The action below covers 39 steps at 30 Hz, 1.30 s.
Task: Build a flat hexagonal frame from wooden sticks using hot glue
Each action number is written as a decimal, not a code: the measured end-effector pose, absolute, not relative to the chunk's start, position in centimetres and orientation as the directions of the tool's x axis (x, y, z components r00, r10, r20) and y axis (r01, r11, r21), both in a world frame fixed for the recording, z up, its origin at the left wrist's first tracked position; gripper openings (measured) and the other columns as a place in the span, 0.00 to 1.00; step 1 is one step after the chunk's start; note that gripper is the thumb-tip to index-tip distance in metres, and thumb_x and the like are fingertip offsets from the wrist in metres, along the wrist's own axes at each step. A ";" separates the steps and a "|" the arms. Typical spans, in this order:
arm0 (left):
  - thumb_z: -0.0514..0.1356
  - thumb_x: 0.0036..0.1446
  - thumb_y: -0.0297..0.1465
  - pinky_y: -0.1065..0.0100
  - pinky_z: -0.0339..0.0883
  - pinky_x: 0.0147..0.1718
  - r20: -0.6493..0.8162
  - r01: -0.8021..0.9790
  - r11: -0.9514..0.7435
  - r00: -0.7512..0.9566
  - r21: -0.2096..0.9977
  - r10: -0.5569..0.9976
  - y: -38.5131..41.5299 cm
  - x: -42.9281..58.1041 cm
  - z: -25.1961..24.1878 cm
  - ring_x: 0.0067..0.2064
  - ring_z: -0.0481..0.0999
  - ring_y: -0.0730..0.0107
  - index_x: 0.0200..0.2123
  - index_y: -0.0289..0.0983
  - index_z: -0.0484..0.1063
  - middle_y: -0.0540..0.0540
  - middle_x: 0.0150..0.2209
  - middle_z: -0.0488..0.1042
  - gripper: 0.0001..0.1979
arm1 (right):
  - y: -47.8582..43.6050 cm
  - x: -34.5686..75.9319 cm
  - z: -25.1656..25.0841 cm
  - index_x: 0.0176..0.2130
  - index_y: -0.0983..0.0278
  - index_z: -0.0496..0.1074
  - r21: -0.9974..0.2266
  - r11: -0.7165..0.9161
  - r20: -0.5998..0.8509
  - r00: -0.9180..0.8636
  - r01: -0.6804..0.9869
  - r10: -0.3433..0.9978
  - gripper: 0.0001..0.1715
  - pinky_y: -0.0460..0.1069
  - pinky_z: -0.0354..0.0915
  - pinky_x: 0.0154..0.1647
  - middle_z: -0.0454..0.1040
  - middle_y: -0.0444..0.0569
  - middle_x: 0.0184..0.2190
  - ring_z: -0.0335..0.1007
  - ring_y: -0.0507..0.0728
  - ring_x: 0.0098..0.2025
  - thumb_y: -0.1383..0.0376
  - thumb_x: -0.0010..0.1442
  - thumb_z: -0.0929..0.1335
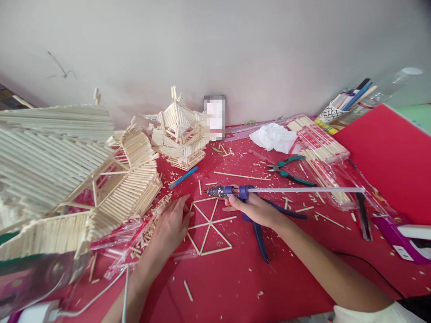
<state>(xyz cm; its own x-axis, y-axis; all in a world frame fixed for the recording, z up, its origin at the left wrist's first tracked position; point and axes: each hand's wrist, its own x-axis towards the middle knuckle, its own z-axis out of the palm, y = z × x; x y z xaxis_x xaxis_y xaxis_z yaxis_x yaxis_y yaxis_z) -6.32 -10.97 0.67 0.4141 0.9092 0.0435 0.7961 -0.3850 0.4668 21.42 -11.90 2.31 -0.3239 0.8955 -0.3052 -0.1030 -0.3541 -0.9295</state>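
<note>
My right hand (257, 210) is closed round a blue glue gun (232, 192). A long clear glue stick (306, 190) juts from its back to the right. Its nozzle points left, just above a flat frame of thin wooden sticks (209, 225) laid as a spoked polygon on the red table (235, 278). My left hand (173, 222) lies flat on the table, fingers spread, its fingertips touching the frame's left edge.
A large stick-built model (67, 179) fills the left. A smaller pagoda model (178, 132) stands by the wall. Green-handled pliers (289, 170), blue-handled pliers (261, 237), packs of sticks (323, 148), a white tissue (274, 137), a blue pen (183, 177) and stick scraps lie around.
</note>
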 end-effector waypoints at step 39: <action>0.55 0.66 0.28 0.59 0.73 0.49 0.074 0.700 -0.455 0.503 0.550 0.861 -10.3 -6.3 1.4 0.43 0.79 0.60 0.51 0.40 0.72 0.44 0.41 0.79 0.13 | -12.2 21.9 1.5 0.41 0.61 0.78 -0.962 -0.212 -0.255 -0.283 0.174 0.924 0.29 0.61 0.70 0.57 0.80 0.49 0.37 0.76 0.65 0.48 0.39 0.64 0.69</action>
